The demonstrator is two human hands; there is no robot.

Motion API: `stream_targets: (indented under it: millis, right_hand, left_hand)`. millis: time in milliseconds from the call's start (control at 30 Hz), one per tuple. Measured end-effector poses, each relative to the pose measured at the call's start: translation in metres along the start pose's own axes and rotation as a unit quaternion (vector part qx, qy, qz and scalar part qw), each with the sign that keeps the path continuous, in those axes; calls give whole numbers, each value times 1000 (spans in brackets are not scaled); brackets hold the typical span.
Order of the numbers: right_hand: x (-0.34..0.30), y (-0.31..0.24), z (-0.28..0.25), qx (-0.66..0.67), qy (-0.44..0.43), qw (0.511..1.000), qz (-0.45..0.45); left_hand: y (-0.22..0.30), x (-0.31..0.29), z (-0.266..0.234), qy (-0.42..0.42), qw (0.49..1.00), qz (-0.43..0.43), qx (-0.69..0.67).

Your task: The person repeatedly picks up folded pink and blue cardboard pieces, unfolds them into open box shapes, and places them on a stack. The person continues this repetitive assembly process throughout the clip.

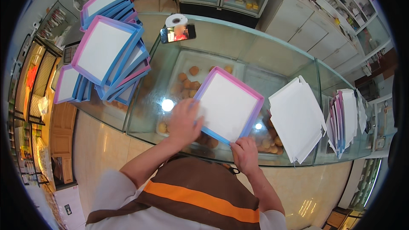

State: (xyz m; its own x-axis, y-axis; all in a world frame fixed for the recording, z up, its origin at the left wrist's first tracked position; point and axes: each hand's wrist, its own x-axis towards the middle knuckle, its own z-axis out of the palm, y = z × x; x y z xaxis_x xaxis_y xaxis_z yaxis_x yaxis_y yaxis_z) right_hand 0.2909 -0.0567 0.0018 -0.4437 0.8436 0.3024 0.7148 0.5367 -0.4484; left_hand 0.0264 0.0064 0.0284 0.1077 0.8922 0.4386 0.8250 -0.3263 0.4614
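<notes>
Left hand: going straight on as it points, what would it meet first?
Likely the square pink-and-blue cardboard tray, at its left side; the left hand is blurred, depth unclear.

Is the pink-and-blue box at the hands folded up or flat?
Folded up: the box has raised coloured walls standing around its white base.

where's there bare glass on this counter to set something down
The counter's glass top looks bare beyond the held pink-and-blue tray, between the phone and the flat white sheets, and between the left tray stacks and left hand. It is crowded at far left under those stacks, and at right under the sheets and pink-edged bundle.
</notes>
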Motion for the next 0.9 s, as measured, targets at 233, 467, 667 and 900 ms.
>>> stream_targets:
  millis: [233,467,667,900]
  right_hand:
    - [-15,3,15,6,104,994,-44]
    - [-17,-4,10,-15,187,980,-63]
    - [6,-16,-1,90,203,975,-27]
    - [12,-14,22,90,109,990,7]
  left_hand:
    - [-40,-24,-2,-115,941,-278,-155]
    - [-3,-36,-40,-28,917,-305,-254]
    - [-22,-54,-116,405,785,-346,-316]
    - [-150,-119,-250,540,704,-339,-313]
